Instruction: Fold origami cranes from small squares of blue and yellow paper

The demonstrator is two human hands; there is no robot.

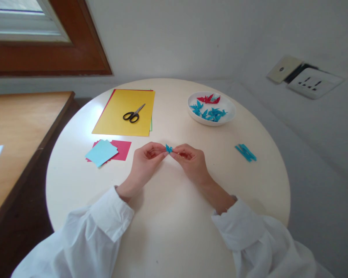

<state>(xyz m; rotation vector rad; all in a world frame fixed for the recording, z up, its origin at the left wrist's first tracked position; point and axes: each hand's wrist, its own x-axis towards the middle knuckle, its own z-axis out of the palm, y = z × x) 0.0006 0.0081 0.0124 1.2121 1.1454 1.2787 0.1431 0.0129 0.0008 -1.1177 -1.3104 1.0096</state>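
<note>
A small blue folded paper crane (pixel 168 149) is pinched between both hands over the middle of the white round table (pixel 168 231). My left hand (pixel 149 160) grips its left side between thumb and forefinger. From the right, my right hand (pixel 193 160) pinches the other side in the same way. The fingertips cover part of the crane. Beyond the hands, to the right, a white dish (pixel 232 116) holds several blue paper cranes (pixel 216 114) and red ones (pixel 209 99).
Black-handled scissors (pixel 133 115) lie on a stack of coloured sheets, yellow paper (pixel 113 116) on top. Nearer are light-blue paper squares (pixel 101 152) over red squares (pixel 123 150). Folded blue paper strips (pixel 246 152) rest at right. A wooden table (pixel 31 127) stands left; walls border the back and right.
</note>
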